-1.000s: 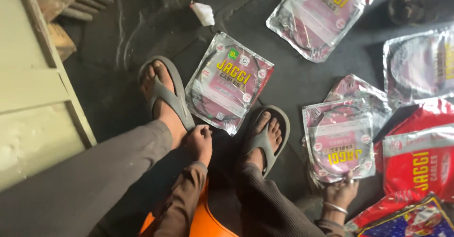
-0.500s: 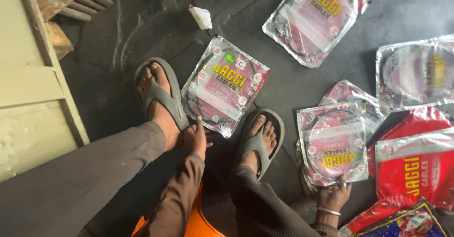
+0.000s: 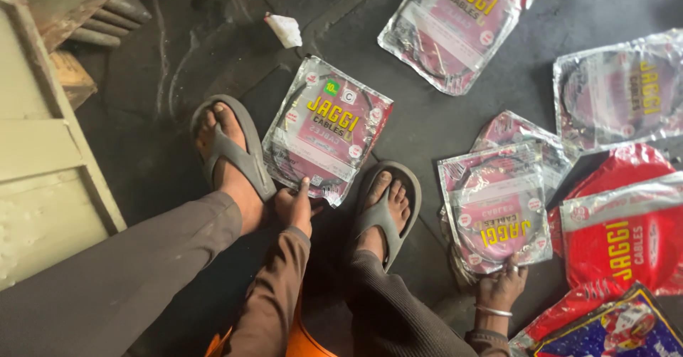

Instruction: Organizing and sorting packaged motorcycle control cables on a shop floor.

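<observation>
Head view, looking down past our knees to the dark floor (image 3: 455, 136).

Our left hand (image 3: 294, 207) hangs between the two sandalled feet, fingers loosely curled and holding nothing, one fingertip touching the near edge of the pink cable packet (image 3: 326, 130) that lies flat just ahead of the toes. Our right hand (image 3: 504, 286), bangle at the wrist, has its fingers closed over the bottom edge of a small stack of packets (image 3: 494, 207) lying to the right of the right foot.

Handling, as we judge it: each packet is a thin, glossy plastic pouch with a coil of cable inside. Light, floppy at the margins, stiffer where the coil sits. The film looks slick and crinkled, so a flat palm would likely slide. Best hold seems a pinch on a sealed corner or edge, thumb on top, fingers slipped beneath. Not fragile, though the stack may fan apart if lifted by one edge.

More pouches, silver-pink and red (image 3: 626, 236), lie scattered to the right. A scrap of white paper (image 3: 284, 29) lies further off.
</observation>
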